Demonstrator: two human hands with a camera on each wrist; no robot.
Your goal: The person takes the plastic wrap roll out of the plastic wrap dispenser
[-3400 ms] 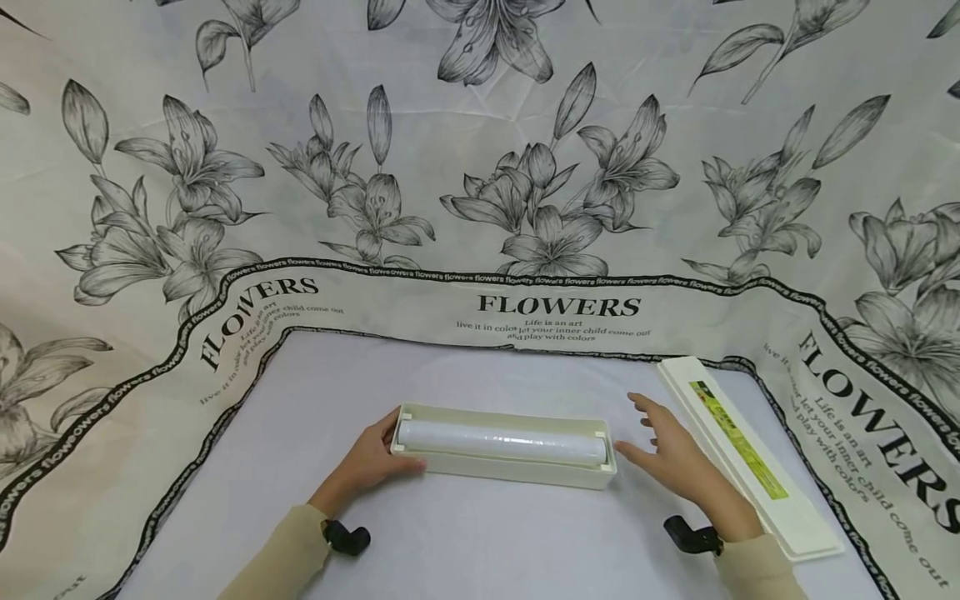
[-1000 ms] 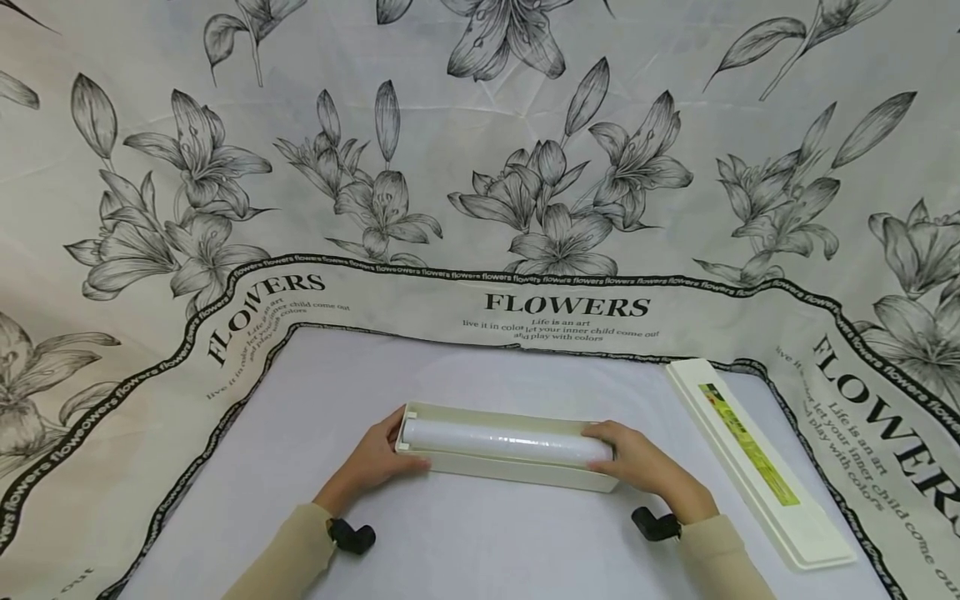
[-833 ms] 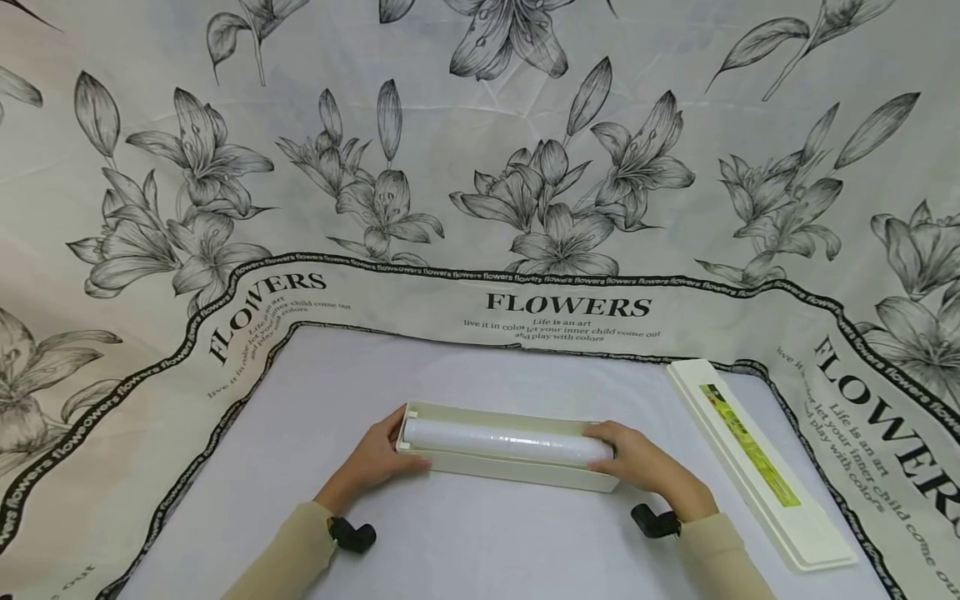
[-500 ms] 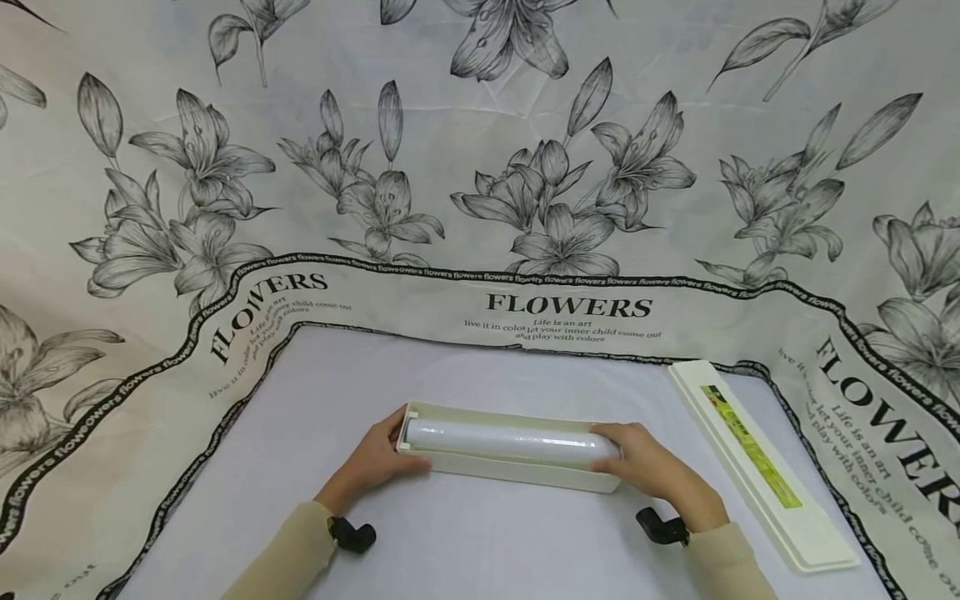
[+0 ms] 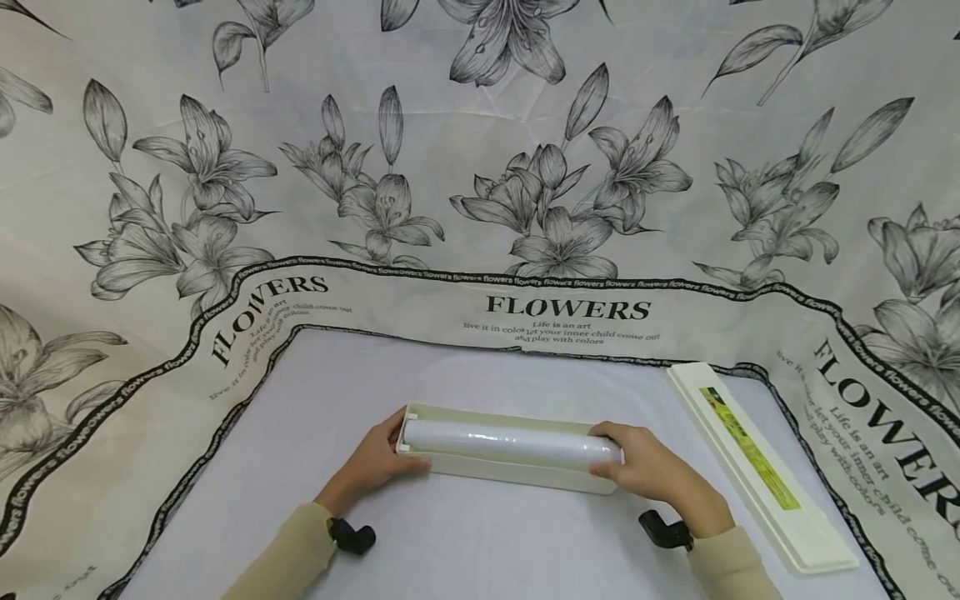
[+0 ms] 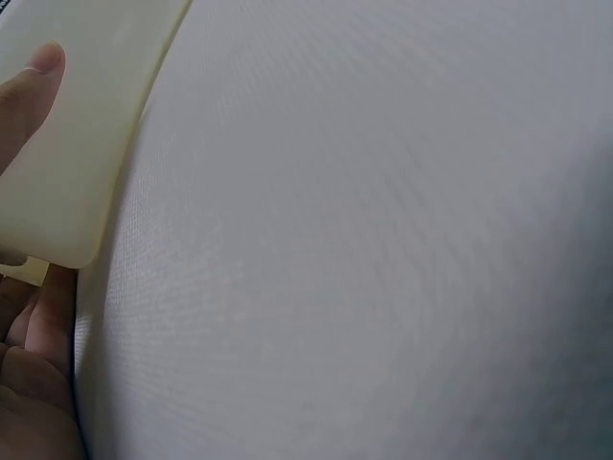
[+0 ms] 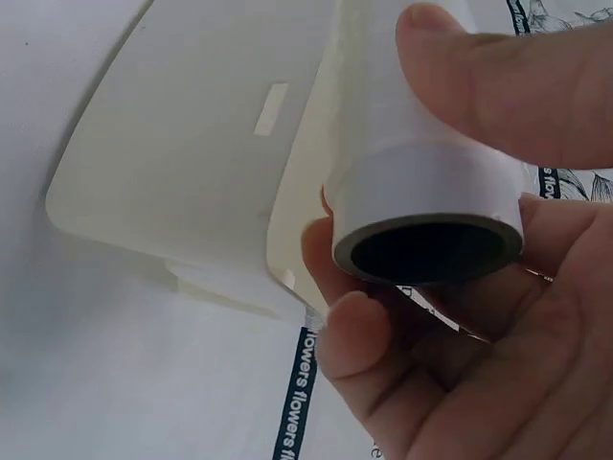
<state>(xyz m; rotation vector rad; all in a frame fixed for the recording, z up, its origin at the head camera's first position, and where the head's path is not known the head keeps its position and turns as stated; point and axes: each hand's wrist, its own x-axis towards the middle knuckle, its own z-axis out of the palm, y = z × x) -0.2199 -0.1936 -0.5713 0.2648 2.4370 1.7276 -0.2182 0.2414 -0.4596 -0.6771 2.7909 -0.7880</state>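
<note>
1. Nearest you, your beige left sleeve [image 5: 281, 554] and right sleeve [image 5: 735, 562] come in from the bottom edge, with a black wrist device [image 5: 352, 536] at your left wrist and another black device [image 5: 665, 530] at your right.
2. Your left hand [image 5: 375, 458] grips the left end of the long cream box [image 5: 517, 477]. Your thumb lies along the side facing you; the left wrist view shows other fingers at the box's end, though only partly.
3. Your right hand [image 5: 648, 468] grips the right end of the white roll [image 5: 510, 442], with your thumb on one side and fingers curled around the other. The right wrist view shows the roll's dark, hollow core facing the camera, clear of the box's end wall.
4. The roll lies lengthwise in the uncovered box: its left end sits inside the walls, while its right end is raised in your grasp.
5. The box stands on the white tabletop [image 5: 487, 542], crosswise in front of you.
6. Beyond your right hand, well apart from the box, a long white lid [image 5: 806, 529] lies at a slant, bearing a yellow-green label [image 5: 750, 447].
7. Farthest off, a pale cloth [image 5: 420, 308] with black lilies and "FLOWERS" lettering rises behind everything.
</note>
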